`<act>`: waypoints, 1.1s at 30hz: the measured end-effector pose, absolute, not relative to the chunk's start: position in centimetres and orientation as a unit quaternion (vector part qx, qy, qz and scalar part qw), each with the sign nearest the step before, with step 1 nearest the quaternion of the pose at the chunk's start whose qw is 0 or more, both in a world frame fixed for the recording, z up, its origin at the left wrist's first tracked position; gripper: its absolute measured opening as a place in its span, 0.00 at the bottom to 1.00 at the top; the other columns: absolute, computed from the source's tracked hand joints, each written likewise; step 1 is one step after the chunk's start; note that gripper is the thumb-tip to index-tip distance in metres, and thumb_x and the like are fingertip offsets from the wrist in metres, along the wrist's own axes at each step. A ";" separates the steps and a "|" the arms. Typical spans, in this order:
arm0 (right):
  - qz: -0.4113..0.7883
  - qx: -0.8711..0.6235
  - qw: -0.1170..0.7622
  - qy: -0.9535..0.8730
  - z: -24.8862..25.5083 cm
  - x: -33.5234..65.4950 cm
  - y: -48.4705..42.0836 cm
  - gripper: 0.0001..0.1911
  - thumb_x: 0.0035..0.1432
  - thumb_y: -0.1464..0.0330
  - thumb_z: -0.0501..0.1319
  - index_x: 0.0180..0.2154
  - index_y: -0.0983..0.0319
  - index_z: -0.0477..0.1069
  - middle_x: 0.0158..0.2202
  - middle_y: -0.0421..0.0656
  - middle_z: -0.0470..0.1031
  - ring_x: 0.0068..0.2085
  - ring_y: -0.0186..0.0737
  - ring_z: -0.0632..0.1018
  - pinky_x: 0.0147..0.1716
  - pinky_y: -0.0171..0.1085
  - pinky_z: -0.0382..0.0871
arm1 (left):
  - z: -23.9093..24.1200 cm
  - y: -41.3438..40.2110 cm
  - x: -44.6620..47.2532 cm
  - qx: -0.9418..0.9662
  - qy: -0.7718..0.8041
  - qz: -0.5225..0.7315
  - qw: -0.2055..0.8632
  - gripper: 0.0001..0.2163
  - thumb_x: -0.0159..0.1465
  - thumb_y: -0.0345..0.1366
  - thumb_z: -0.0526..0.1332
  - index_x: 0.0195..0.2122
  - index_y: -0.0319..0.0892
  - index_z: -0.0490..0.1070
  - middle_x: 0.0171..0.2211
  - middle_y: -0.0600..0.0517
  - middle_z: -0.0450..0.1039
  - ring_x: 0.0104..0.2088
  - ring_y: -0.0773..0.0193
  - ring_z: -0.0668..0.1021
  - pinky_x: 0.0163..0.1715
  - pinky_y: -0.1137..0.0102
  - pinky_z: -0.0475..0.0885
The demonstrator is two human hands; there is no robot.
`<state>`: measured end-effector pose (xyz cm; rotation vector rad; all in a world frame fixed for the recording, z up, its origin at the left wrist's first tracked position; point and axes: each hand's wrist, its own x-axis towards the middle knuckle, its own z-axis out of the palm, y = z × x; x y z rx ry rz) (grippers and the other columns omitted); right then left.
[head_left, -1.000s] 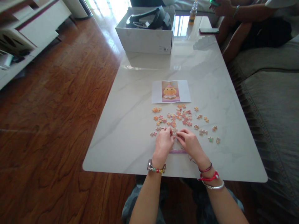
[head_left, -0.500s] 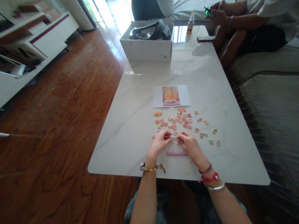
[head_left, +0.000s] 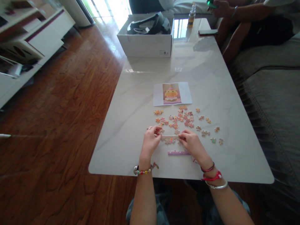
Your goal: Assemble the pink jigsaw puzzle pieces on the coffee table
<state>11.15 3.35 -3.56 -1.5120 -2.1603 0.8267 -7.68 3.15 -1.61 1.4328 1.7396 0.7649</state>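
Note:
My left hand (head_left: 151,141) and my right hand (head_left: 192,143) rest on the white marble table (head_left: 140,103), fingers curled. Between them lies a joined strip of puzzle pieces (head_left: 170,139); each hand pinches one end of it. A pink joined strip (head_left: 178,153) lies just below, beside my right hand. Several loose jigsaw pieces (head_left: 185,120) are scattered above my hands. A reference picture (head_left: 172,93) of a yellow chick lies flat beyond them.
A white cardboard box (head_left: 146,43) with dark gear in it stands at the far end. A bottle (head_left: 192,14) and a phone (head_left: 207,32) lie near another person (head_left: 248,22) seated on the grey sofa (head_left: 274,93). Wooden floor lies to the left.
My left hand has slid left, away from my right hand. The joined strip of pieces between them now shows. The view has shifted slightly.

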 end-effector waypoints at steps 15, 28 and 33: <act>0.305 -0.555 0.182 -0.752 -2.8 11.1 4.2 0.06 0.45 0.80 0.59 0.25 0.64 0.70 0.27 0.41 0.70 0.29 0.33 0.70 0.31 0.32 0.62 | -1.9 2.3 -2.9 0.672 0.647 0.145 0.329 0.09 0.50 0.30 0.62 0.33 0.42 0.67 0.30 0.54 0.64 0.30 0.67 0.69 0.33 0.72 0.65; 0.292 -0.538 0.187 -0.768 -3.0 11.4 3.8 0.07 0.47 0.78 0.59 0.25 0.63 0.73 0.28 0.42 0.71 0.31 0.34 0.72 0.33 0.33 0.64 | -1.7 2.3 -2.6 0.659 0.660 0.138 0.334 0.09 0.51 0.34 0.62 0.33 0.42 0.66 0.32 0.53 0.65 0.32 0.66 0.69 0.34 0.71 0.65; 0.290 -0.541 0.180 -0.769 -3.1 11.2 3.9 0.07 0.47 0.78 0.59 0.23 0.63 0.72 0.27 0.43 0.71 0.30 0.34 0.71 0.33 0.33 0.63 | -1.8 2.3 -2.4 0.657 0.668 0.130 0.324 0.10 0.50 0.33 0.63 0.33 0.43 0.66 0.32 0.53 0.65 0.32 0.65 0.70 0.34 0.71 0.65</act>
